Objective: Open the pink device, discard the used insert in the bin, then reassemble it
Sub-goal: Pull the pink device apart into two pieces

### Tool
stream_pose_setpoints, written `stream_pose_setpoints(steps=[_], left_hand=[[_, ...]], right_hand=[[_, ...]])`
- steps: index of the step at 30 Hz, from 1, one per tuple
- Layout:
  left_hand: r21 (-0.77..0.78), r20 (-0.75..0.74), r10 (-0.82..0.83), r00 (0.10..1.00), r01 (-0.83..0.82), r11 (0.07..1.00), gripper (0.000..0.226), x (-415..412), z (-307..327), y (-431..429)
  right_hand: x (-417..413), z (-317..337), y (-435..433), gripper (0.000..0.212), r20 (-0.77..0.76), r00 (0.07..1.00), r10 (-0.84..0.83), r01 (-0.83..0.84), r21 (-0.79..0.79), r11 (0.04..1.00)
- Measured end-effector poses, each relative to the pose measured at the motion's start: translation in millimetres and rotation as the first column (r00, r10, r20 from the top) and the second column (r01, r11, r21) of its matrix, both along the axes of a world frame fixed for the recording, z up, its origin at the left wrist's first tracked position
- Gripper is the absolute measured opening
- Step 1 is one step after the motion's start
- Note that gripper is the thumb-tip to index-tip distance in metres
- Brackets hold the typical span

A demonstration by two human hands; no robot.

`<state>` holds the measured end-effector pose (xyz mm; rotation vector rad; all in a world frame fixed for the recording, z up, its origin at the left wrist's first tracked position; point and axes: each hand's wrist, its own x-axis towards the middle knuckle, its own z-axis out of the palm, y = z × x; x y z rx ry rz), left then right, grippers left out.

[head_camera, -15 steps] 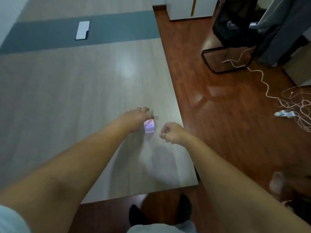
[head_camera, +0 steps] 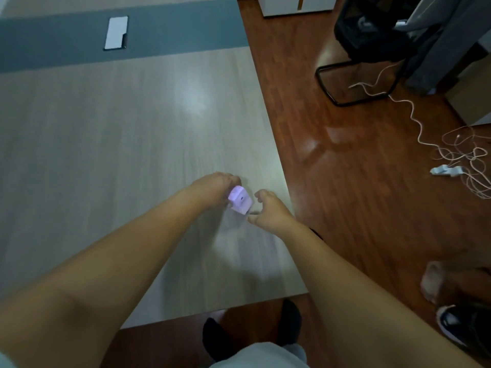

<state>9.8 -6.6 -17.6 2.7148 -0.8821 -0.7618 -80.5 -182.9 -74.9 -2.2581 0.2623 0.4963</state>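
Note:
The pink device (head_camera: 240, 201) is a small pale pink box with a dark dot on its upper face. It is tilted, near the right edge of the wooden table (head_camera: 106, 144). My left hand (head_camera: 215, 185) grips its far left side from above. My right hand (head_camera: 268, 211) sits just right of it, fingers curled apart around its right side, thumb near its lower corner; whether it touches the box is unclear. No insert or bin is visible.
A white card on a dark holder (head_camera: 116, 33) lies far back on the table's grey band. Off the table's right edge are the wooden floor, a black chair frame (head_camera: 356, 83), tangled white cables (head_camera: 459, 155) and a shoe (head_camera: 462, 328).
The pink device has been tipped up and turned in my left hand. My right hand has opened from a fist and moved closer to the box.

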Motion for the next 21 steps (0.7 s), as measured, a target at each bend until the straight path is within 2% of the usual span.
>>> stream_pose_setpoints(steps=[2,4,8,13,17,21], left_hand=[[-0.055,-0.119,0.094,0.988,-0.101,0.993,0.039,-5.1,4.8,3.1],[-0.112,-0.195,0.144,0.97,-0.168,0.979,0.04,-11.3,8.7,7.2],[-0.148,-0.226,0.146,0.963,-0.182,0.972,0.041,-20.1,12.1,13.4],[-0.143,-0.112,0.067,0.991,-0.083,0.986,0.031,-33.3,14.8,14.7],[-0.104,-0.031,0.065,0.997,-0.068,0.992,0.035,-40.3,11.8,23.1],[-0.05,0.021,0.051,0.998,-0.05,0.998,0.041,-46.3,7.8,29.7]], right_hand=[[-1.1,5.2,1.4,0.057,0.048,0.999,0.01,-0.009,-0.004,1.0],[-2.2,9.0,3.0,0.044,0.089,0.996,0.016,-0.015,-0.004,1.0],[-9.0,16.0,3.4,0.033,0.128,0.991,0.044,-0.04,-0.034,0.999],[-25.4,26.0,1.3,0.033,0.2,0.978,0.054,-0.037,-0.087,0.996],[-41.5,26.7,-5.4,0.033,0.272,0.962,0.041,-0.013,-0.103,0.995],[-56.1,27.0,-18.7,0.033,0.277,0.96,-0.035,0.036,0.003,0.999]])
